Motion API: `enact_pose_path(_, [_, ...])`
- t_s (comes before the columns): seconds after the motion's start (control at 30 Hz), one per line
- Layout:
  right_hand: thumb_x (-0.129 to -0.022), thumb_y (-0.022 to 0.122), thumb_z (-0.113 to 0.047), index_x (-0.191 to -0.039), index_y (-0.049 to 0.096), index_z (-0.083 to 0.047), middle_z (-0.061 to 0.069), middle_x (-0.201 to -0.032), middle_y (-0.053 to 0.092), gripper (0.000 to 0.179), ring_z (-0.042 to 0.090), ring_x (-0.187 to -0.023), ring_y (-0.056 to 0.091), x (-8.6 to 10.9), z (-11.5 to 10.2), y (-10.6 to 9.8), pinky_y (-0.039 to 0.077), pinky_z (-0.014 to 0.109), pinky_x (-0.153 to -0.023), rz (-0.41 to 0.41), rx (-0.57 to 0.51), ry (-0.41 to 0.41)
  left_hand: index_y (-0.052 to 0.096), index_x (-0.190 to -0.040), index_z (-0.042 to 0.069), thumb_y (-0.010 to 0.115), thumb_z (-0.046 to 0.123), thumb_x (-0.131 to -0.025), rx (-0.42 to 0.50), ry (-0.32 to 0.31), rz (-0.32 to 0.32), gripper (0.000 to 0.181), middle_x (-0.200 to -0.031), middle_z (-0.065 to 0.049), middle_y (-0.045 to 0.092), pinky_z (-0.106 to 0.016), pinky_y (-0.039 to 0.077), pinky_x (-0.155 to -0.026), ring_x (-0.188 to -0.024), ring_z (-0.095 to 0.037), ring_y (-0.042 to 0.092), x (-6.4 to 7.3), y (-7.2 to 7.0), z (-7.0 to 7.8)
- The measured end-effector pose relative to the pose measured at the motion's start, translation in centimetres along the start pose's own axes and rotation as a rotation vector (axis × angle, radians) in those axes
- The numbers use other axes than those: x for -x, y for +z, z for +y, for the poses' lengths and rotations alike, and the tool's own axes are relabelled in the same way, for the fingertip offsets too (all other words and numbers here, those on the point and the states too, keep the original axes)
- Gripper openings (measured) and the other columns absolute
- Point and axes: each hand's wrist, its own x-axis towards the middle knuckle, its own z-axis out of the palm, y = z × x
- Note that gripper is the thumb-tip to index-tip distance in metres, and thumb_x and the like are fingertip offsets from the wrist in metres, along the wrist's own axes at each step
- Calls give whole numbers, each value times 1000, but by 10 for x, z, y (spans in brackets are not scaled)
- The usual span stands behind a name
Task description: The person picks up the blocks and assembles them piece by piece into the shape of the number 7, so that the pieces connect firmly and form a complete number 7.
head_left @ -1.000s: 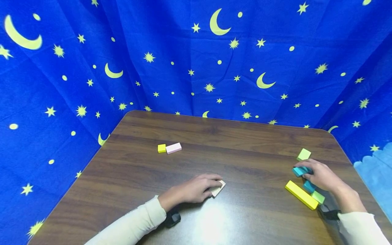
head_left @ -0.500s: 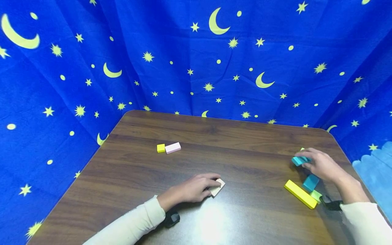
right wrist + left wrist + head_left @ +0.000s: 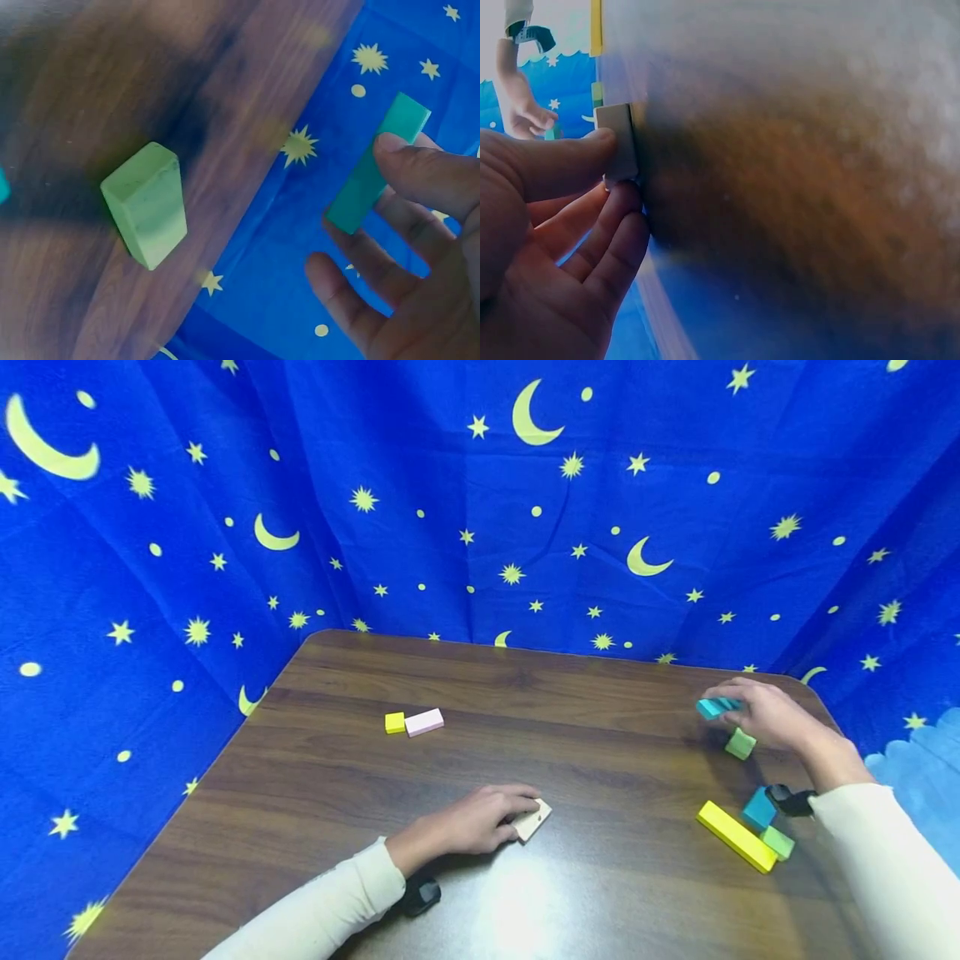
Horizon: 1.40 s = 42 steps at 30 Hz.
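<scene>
My left hand (image 3: 480,820) pinches a cream wooden block (image 3: 533,821) near the middle of the table, thumb on one side and fingers on the other in the left wrist view. At the far right, my right hand (image 3: 768,712) holds a teal block (image 3: 717,707) up above the table, between thumb and fingers. The right wrist view shows that teal block (image 3: 379,165) with its long sides exposed. Just below the right hand, a light green block (image 3: 740,744) rests on the wood.
Nearer the front right lie a long yellow block (image 3: 737,837), a darker blue block (image 3: 759,808) and another light green block (image 3: 777,843), close together. A small yellow block (image 3: 394,723) touches a pink block (image 3: 424,722) at the back left. A blue star-patterned curtain (image 3: 450,510) surrounds the table (image 3: 322,760).
My right hand has lifted the teal block and carried it away from me, past the light green block, toward the far edge. My left hand has stayed on the cream block.
</scene>
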Motion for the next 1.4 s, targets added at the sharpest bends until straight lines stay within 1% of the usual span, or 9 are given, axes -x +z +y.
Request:
enact_pose_path(0.1, [-82, 69, 4, -116, 69, -2, 27, -116, 67, 35, 46, -104, 64, -10, 3, -2, 51, 59, -83, 48, -7, -30, 62, -134, 8, 67, 11, -92, 4, 0, 3, 43, -147, -5, 55, -37, 44, -114, -136, -23, 53, 0, 0, 0])
enact_pose_path(0.17, [-81, 69, 5, -115, 70, -2, 26, -115, 67, 34, 45, -104, 63, -15, 5, -2, 50, 59, -83, 53, -9, -32, 62, -134, 9, 66, 12, -92, 2, 2, 2, 43, -148, -5, 55, -37, 43, -114, -136, -23, 53, 0, 0, -1])
enact_pose_path(0.4, [-88, 64, 0, -122, 68, -4, 26, -124, 63, 34, 45, -112, 58, -27, 1, -6, 48, 60, -88, -27, -59, 64, 62, -134, 8, 67, 13, -92, 20, 10, 3, 42, -147, -6, 55, -37, 44, -113, -135, -24, 54, 0, -1, -1])
enact_pose_path(0.57, [-89, 62, 1, -123, 67, -4, 27, -126, 61, 34, 47, -116, 56, -37, -7, -7, 46, 62, -92, -67, -82, 63, 62, -133, 7, 67, 11, -91, 29, 10, 9, 43, -147, -7, 56, -36, 44, -113, -135, -24, 54, -1, -1, -1])
enact_pose_path(0.8, [-86, 64, 2, -117, 70, -6, 23, -123, 64, 33, 46, -115, 59, -46, -30, 3, 47, 62, -94, -61, -46, -50, 63, -133, 8, 68, 11, -91, 28, 9, 11, 43, -147, -6, 56, -35, 44, -113, -135, -23, 55, -1, -1, -1])
enact_pose_path(0.9, [-86, 64, 3, -117, 71, -6, 20, -121, 65, 33, 42, -112, 61, -46, -41, 10, 49, 59, -93, -66, -56, -63, 62, -134, 9, 67, 12, -92, 28, 3, 6, 43, -147, -5, 55, -34, 43, -114, -136, -23, 54, 0, 0, -1])
enact_pose_path(1.07, [-87, 65, 3, -119, 70, -6, 18, -120, 66, 33, 38, -109, 63, -44, -58, 30, 52, 57, -90, -100, -84, -107, 62, -135, 10, 66, 12, -93, 41, -24, -5, 43, -149, -3, 54, -33, 42, -115, -137, -21, 52, 1, -1, -1])
enact_pose_path(1.2, [-86, 67, 3, -119, 70, -6, 20, -120, 66, 34, 39, -108, 65, -42, -70, 47, 53, 58, -91, -110, -98, -192, 61, -136, 10, 66, 12, -93, 54, -35, -3, 43, -149, -2, 54, -34, 42, -115, -138, -21, 52, 2, -2, 0])
enact_pose_path(1.4, [-84, 69, 4, -116, 71, -6, 16, -116, 68, 34, 35, -104, 67, -38, -87, 60, 55, 54, -89, -78, -95, -262, 60, -137, 11, 65, 12, -94, 55, -42, -7, 43, -150, -2, 53, -35, 42, -115, -138, -22, 51, 2, -1, 0])
